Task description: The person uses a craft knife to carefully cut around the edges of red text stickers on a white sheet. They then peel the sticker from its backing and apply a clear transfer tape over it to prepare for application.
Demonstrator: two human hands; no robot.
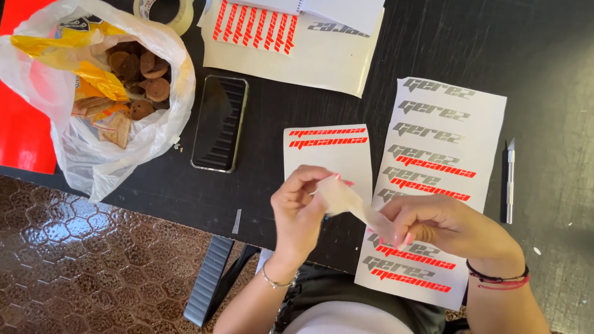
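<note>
Hands over front edge of black table [154, 185]. Left hand [298, 207] pinches one end of pale translucent strip [349, 204] betw. thumb + fingers; right hand [433, 224] pinches other end, fingertips pressed together. Strip hangs slack betw. the two, above table, not touching sheets. Small sticker sheet [328, 151] w/ red lettering just behind left hand. Long sticker sheet [433, 179], grey + red lettering, partly under right hand. Craft knife [509, 179] right of long sheet, apart. Phone [219, 122] face up, left of small sheet. Plastic bag [93, 154] of biscuits at far left. Tape roll [167, 12] at top edge.
</note>
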